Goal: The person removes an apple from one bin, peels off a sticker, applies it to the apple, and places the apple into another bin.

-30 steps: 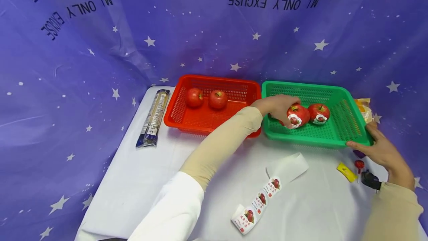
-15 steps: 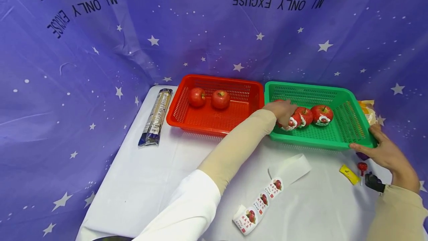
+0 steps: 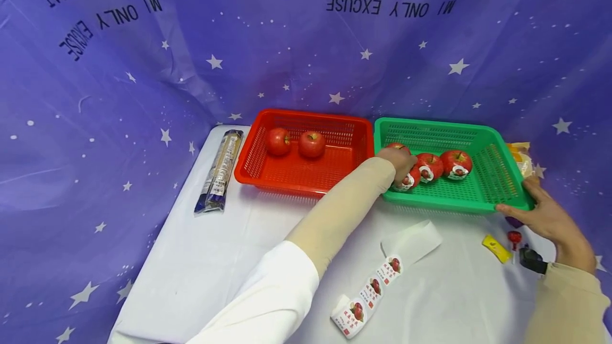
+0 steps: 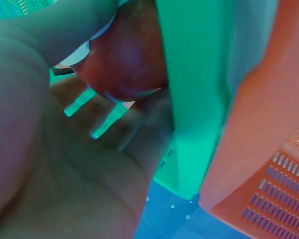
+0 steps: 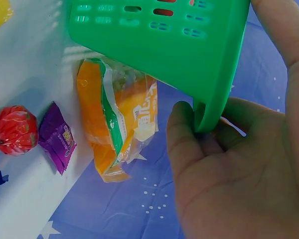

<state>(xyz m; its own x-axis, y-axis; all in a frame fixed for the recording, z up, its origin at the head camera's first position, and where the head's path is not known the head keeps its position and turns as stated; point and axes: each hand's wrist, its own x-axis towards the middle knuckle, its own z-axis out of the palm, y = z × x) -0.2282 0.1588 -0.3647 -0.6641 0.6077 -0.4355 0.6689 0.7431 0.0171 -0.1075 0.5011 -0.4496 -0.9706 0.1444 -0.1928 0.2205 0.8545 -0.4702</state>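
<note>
In the head view my left hand (image 3: 400,162) reaches into the left end of the green basket (image 3: 459,200). It holds a red apple (image 3: 408,179) with a round white label, near the basket's left wall. The left wrist view shows the apple (image 4: 127,55) between thumb and fingers, which partly hide it. Another apple (image 3: 398,146) lies behind that hand, partly covered. Two labelled apples, a middle one (image 3: 430,166) and a right one (image 3: 456,164), sit alongside. My right hand (image 3: 550,216) grips the basket's near right corner, fingers curled round the rim (image 5: 222,74).
The red basket (image 3: 287,179) adjoins on the left, with two apples (image 3: 312,144) inside. A label strip (image 3: 370,292) lies in front. A long packet (image 3: 219,171) lies far left. A yellow candy (image 3: 496,249), lollipop (image 3: 514,238), purple candy (image 5: 57,138) and orange packet (image 5: 117,119) lie near my right hand.
My left hand has moved the labelled apple left and toward the near side of the green basket, uncovering the middle apple. The right hand keeps its place on the rim.
</note>
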